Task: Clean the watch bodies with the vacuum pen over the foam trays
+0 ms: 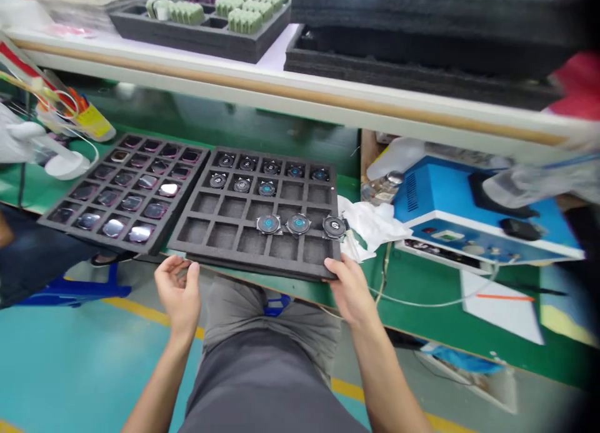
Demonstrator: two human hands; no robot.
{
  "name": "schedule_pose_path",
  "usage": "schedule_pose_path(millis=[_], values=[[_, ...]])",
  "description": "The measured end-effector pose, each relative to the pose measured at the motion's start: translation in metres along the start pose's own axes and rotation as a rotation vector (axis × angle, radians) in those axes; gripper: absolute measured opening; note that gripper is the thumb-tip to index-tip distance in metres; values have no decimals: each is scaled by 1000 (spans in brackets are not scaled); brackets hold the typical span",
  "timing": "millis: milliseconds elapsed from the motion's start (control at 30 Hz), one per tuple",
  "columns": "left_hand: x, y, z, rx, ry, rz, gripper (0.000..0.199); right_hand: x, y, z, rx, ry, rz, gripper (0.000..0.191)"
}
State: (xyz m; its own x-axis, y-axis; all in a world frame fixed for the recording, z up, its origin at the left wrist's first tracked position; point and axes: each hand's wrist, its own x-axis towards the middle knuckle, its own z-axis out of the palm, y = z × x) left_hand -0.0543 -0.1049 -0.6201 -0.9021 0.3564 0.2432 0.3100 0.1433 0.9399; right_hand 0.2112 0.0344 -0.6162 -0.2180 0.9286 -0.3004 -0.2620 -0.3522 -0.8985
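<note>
A dark foam tray (225, 228) with square compartments lies before me at the bench's front edge. Round watch faces (270, 167) fill its back row and part of the second. Three more round watch faces (298, 223) rest across the dividers near the front right, the rightmost at the tray's side edge. My right hand (351, 289) grips the front right corner, thumb on top, the other fingers mostly hidden beneath. Just off the front left corner is my left hand (180, 295), holding nothing, fingers loosely curled and thumb apart.
Left of it, a second foam tray (157, 242) holds square watch faces. Crumpled white wrapping (375, 223) and a blue machine (450, 202) stand to the right. A shelf (300, 102) bearing more foam trays spans above. A person's leg (47, 252) shows at far left.
</note>
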Motion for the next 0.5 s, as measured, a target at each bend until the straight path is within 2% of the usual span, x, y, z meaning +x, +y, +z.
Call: schedule_pose_path(millis=[67,167,333,433,500], values=[[1,-16,-3,76,-36,-35,42,-1,-1,2,62,24,-17,28],[18,-22,-4,245,-67,-22,34,-3,1,2,145,64,-28,25],[48,-10,-5,484,-294,-34,25,-4,3,3,263,114,-80,30],[51,-2,-1,636,-439,10,29,-5,0,4,286,109,-119,40],[49,1,0,674,-497,5,28,-6,-2,2,276,97,-144,44]])
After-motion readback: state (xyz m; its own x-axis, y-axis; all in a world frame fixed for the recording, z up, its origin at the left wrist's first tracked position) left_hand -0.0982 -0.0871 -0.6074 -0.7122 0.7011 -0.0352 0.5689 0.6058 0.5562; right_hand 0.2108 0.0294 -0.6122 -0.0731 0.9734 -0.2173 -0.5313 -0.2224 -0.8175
